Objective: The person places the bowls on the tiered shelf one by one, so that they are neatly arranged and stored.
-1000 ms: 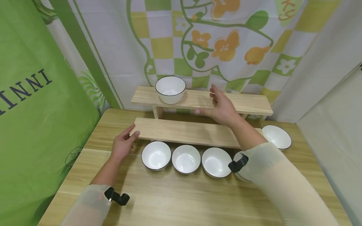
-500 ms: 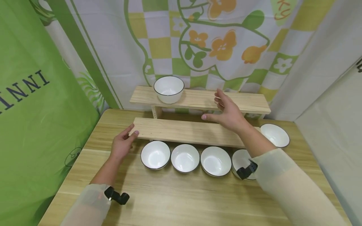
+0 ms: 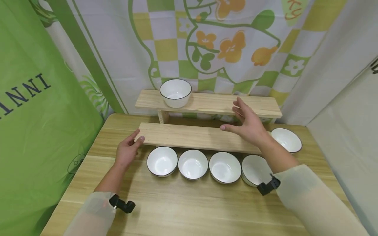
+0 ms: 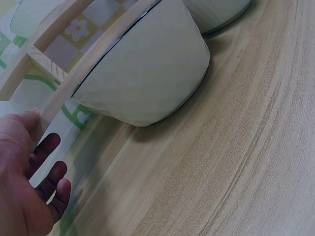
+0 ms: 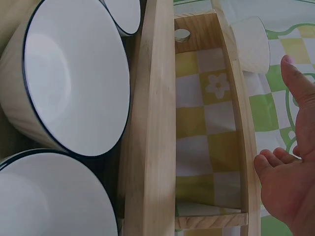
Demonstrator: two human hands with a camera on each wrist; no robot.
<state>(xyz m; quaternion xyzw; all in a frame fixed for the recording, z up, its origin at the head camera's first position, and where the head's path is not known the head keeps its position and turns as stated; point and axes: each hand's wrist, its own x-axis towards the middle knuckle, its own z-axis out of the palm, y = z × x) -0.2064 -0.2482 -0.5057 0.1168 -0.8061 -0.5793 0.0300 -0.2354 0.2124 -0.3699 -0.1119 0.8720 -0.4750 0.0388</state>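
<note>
A two-tier wooden shelf stands on the table. My left hand pinches the left end of its lower board, thumb on top; in the left wrist view the fingers curl near that end. My right hand hovers over the right part of the shelf, thumb and fingers spread, holding nothing. On the left of the upper board rests a white bowl with a dark rim. Below the lower board, a row of similar bowls sits on the table; my right forearm overlaps the rightmost one.
Another white bowl stands at the shelf's right end. The wooden table extends toward me. A patterned curtain hangs close behind the shelf, with a green cloth at the left and a pale wall at the right.
My right hand has moved to the right and toward me, away from the middle of the upper board, uncovering more of the rightmost row bowl. The left hand has stayed at the board's end.
</note>
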